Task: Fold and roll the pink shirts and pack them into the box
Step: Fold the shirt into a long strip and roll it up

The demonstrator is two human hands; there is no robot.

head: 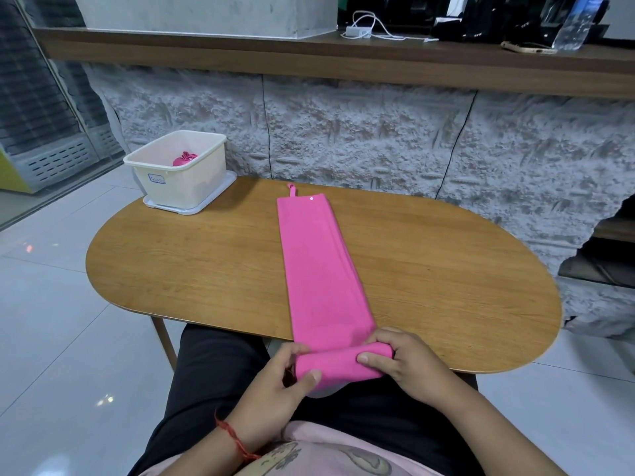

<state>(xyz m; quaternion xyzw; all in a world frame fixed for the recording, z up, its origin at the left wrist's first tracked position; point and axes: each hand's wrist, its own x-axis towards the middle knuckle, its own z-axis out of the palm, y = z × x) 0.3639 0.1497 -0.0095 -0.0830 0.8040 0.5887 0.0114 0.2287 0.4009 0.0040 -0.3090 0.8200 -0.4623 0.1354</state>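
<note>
Head view: left hand (283,384), right hand (403,362) curled round pink shirt (319,262)

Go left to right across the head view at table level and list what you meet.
white box, holding a pink bundle → left hand → rolled end of the pink shirt → right hand. The shirt's flat strip spans the same stretch as the hands, so it is left out.

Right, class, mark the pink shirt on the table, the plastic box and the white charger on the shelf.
pink shirt (319,262), head view, middle of the flat folded strip.
plastic box (185,187), head view, its front wall.
white charger (356,31), head view, its body.
</note>
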